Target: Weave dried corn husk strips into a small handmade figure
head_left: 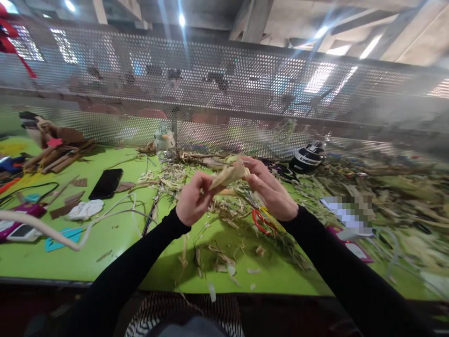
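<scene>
A pale, dry piece of husk, looking like corn husk, is stretched between my two hands above the green table. My left hand pinches its left end between thumb and fingers. At the other end, the fingers of my right hand close on the husk. Below my right hand lie scissors with a red-orange handle, partly hidden, and something yellow beside them. Husk scraps are scattered on the table under both hands.
A black phone, white crumpled tissue and pale cable lie left. A clear bottle and a black round container stand near the perforated metal screen. Dried husks heap at right.
</scene>
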Demonstrator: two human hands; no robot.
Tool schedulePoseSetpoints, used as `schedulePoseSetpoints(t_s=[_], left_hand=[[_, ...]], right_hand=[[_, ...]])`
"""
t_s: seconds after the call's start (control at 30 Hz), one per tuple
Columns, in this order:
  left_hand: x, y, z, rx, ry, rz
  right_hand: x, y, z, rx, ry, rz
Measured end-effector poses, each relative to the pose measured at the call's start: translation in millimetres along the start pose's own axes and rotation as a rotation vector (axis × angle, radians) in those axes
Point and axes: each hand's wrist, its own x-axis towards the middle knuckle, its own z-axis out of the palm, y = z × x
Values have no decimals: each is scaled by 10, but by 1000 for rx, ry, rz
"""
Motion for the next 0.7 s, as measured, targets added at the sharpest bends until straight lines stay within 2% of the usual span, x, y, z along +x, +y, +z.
schedulePoseSetpoints(t_s=[0.17,0.3,0.4,0.47,0.63,0.7], left_hand=[[271,-27,-86,-388,64,-193],[391,-56,-47,-577,57,-376],[434,-129,0,-593,126,-513],[448,-199,16,-572,196,-545],[414,-297,18,-659,315,-622],[358,-277,27,-742,300,-691]], right_hand=[[62,99,-16,-53,-253,-3],[116,176,59,-31,-237,87],[113,238,90,85,-179,191],[86,265,105,198,-117,234],[37,294,204,356,185,264],[50,324,254,334,295,242]])
